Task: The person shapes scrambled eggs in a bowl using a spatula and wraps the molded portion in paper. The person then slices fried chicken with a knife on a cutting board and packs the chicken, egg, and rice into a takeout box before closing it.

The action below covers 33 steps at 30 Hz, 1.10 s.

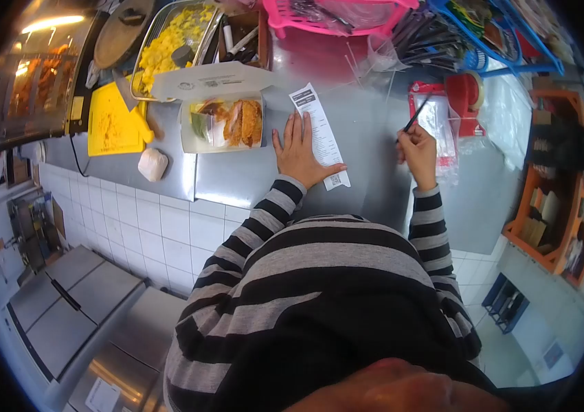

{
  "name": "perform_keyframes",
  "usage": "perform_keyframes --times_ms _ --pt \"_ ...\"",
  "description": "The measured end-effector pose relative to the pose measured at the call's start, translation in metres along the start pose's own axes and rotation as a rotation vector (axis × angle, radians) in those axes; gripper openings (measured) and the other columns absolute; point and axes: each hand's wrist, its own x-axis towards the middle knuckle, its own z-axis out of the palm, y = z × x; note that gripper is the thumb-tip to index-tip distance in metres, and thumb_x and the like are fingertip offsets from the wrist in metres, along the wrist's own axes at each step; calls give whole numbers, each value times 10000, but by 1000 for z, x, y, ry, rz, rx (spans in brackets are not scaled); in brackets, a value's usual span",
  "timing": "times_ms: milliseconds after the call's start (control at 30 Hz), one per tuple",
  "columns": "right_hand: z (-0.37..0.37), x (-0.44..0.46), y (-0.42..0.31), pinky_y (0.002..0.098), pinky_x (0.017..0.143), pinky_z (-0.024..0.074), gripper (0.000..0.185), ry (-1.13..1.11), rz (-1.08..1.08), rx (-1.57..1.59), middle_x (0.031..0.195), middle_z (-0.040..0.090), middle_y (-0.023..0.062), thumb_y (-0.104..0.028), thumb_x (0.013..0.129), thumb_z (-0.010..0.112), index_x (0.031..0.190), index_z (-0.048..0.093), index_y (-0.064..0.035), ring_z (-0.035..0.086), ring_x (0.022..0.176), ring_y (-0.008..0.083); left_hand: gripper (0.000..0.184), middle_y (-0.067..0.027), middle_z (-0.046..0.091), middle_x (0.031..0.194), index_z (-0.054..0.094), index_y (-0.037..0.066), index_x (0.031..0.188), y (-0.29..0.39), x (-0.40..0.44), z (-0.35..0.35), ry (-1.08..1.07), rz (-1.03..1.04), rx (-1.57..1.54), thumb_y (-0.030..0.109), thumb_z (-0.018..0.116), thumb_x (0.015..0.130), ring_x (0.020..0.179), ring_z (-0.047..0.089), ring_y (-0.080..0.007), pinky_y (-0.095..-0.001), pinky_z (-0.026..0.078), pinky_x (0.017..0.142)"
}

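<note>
A long printed receipt (pixel 321 134) lies on the steel counter. My left hand (pixel 297 151) is flat over its left edge, fingers stretched out and thumb across its lower part. Off to the right, my right hand (pixel 418 152) grips a slim black pen (pixel 416 115), which points up and to the right, apart from the receipt. Left of my left hand sits an open cardboard food box (pixel 187 134) with its lid (pixel 211 80) folded back. Inside are golden fried pieces (pixel 244 123) and what looks like a small wrapped bag.
A yellow cutting board (pixel 110 123), a white wrapped bundle (pixel 153 165) and a metal tray (pixel 146 51) of yellow food are at the left. Pink (pixel 337 31) and blue (pixel 512 65) baskets line the back. Red tape (pixel 462 90) and plastic bags lie right.
</note>
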Motion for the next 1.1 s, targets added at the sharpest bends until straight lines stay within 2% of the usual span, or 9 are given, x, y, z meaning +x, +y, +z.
perform_keyframes --times_ms 33,67,267,367,467,600,667,867,1100 --pt "10 -2 0 265 529 519 128 -81 34 345 723 648 80 -114 858 659 890 635 8 633 613 120 1364 -234 311 1475 243 -13 1478 -1 0 2 50 23 -13 815 703 496 1427 209 -321 -620 98 1103" --pt "24 -4 -1 244 560 552 134 -171 2 430 803 651 65 -51 882 634 1001 621 7 640 654 118 1364 -234 311 1475 243 -13 1478 -2 0 3 50 4 -12 815 703 496 1427 209 -321 -620 98 1103" --pt "98 1 -6 234 577 559 150 -475 -61 453 841 668 67 -53 872 651 1005 653 14 650 682 112 1377 -203 343 1470 259 -45 1459 -5 1 7 83 23 -26 815 706 480 1420 243 -305 -605 88 1119" --pt "107 5 -8 220 557 546 143 -509 -79 376 818 674 60 -63 864 665 986 672 11 650 680 102 1402 -180 297 1505 211 -24 1482 -7 1 10 68 12 -32 827 695 478 1441 200 -276 -582 34 1136" --pt "106 6 -10 215 531 532 141 -509 -84 298 781 674 51 -77 858 675 972 680 7 647 664 92 1396 -178 308 1499 215 -23 1481 -7 1 11 77 15 -34 831 688 484 1439 206 -273 -580 32 1136" --pt "108 3 -14 214 515 522 151 -487 -72 256 761 672 50 -90 854 684 974 683 1 642 646 87 1388 -178 320 1491 229 -27 1477 -7 1 11 79 16 -28 834 683 487 1435 215 -274 -582 42 1134" --pt "109 1 -16 215 510 518 142 -442 -96 236 762 675 53 -92 854 681 963 688 -2 639 634 86 1362 -208 348 1464 270 -47 1455 -7 2 11 119 37 -19 847 665 506 1412 260 -310 -604 91 1115" --pt "104 5 -4 196 513 492 128 -518 -109 287 772 660 42 -69 874 655 973 675 9 604 615 71 1360 -214 341 1466 268 -53 1453 -7 2 11 111 40 -26 839 671 510 1416 251 -312 -607 84 1116" --pt "104 2 -8 200 523 491 120 -484 -94 226 761 656 43 -53 865 656 962 673 17 592 600 68 1357 -209 336 1473 266 -49 1456 -7 1 11 111 39 -20 831 679 509 1417 246 -312 -605 85 1117"
